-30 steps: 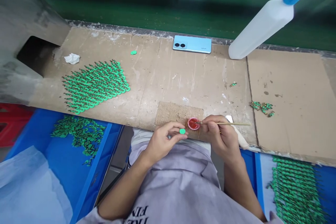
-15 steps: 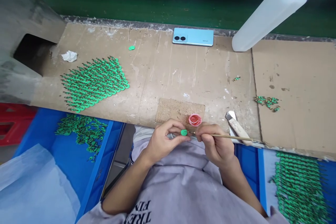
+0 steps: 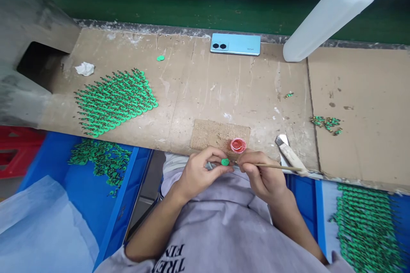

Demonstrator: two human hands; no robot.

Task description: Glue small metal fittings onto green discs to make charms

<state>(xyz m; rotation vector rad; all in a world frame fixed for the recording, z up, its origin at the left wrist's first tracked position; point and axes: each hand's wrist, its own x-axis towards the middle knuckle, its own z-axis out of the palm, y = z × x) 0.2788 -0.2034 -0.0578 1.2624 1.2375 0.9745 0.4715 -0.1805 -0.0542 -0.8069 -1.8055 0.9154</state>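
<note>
Between its fingertips, at the table's front edge, my left hand [image 3: 202,170] grips a small round green piece [image 3: 225,161]. Just to the right, my right hand [image 3: 264,172] is closed on a thin wooden stick [image 3: 272,165], which points left with its tip close to the green piece. Whether the tip touches the piece is too small to tell. A small pot of red liquid [image 3: 238,145] stands just beyond my fingers, at the right end of a rough brown pad [image 3: 208,133].
Green pieces [image 3: 115,102] stand in rows at left. A blue phone [image 3: 235,45] and white bottle [image 3: 329,17] are at the back. A scraper-like tool [image 3: 292,157] lies right of my hands. Blue bins [image 3: 120,213] with green pieces flank my body.
The outer end of the stick has shifted slightly left with small movement of my right hand. My left hand and the green piece are almost where they were.
</note>
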